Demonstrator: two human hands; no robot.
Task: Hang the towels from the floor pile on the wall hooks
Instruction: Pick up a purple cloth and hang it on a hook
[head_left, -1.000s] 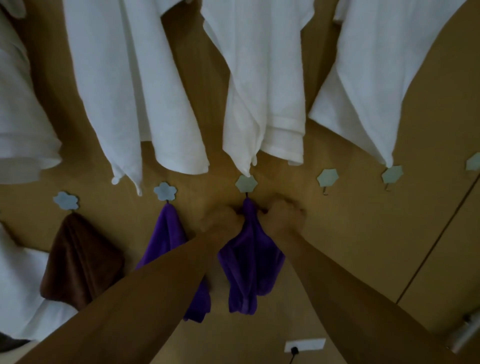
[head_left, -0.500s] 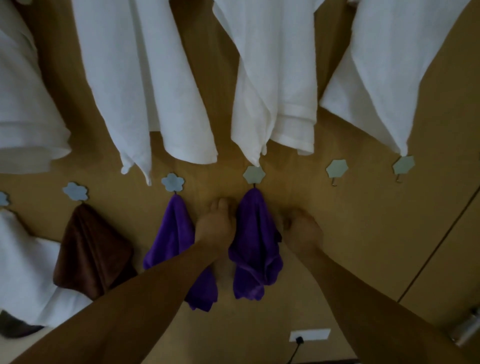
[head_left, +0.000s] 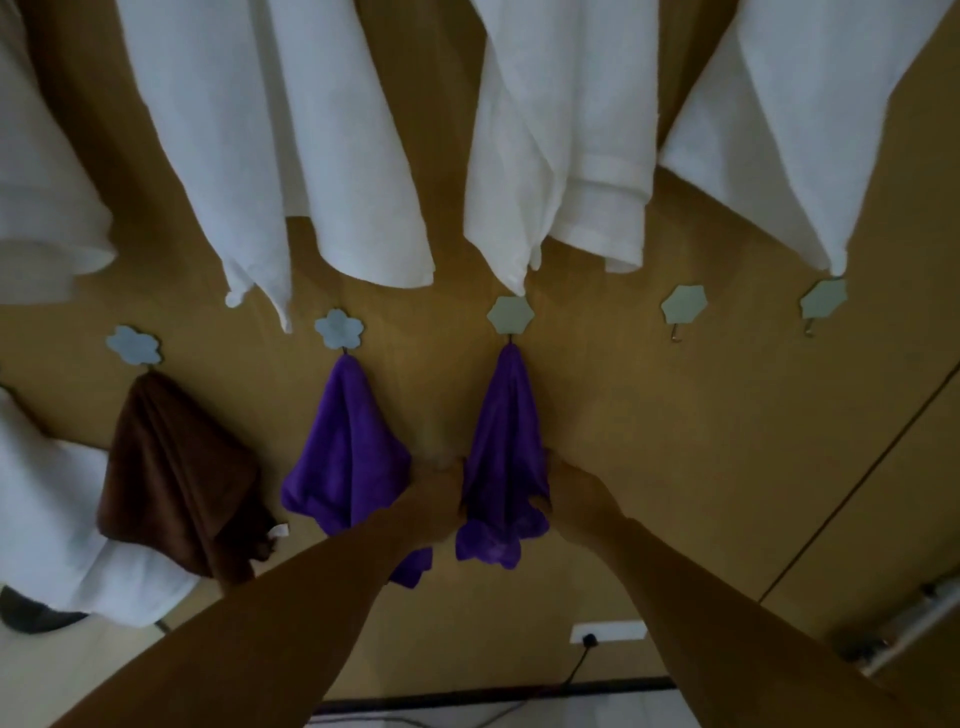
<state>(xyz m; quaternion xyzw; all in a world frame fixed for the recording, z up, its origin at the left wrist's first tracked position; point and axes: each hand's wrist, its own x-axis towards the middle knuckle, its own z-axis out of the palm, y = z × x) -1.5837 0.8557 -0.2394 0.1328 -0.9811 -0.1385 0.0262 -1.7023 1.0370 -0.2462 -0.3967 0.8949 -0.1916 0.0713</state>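
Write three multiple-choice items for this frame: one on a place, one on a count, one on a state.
1. Where does the brown towel hang?
A. left of both purple towels
B. between them
C. right of both

2. How many purple towels hang on the lower row of hooks?
A. one
B. two
C. four

3. In what state are the two hooks to the right of the purple towels?
A. bare
B. each holding a towel
C. broken off the wall

Answers:
1 A: it hangs from a flower hook left of theirs.
2 B: one hangs from the second flower hook, one from the hexagon hook.
3 A: the nearer bare hook and the farther bare hook show plain metal wires with nothing on them.
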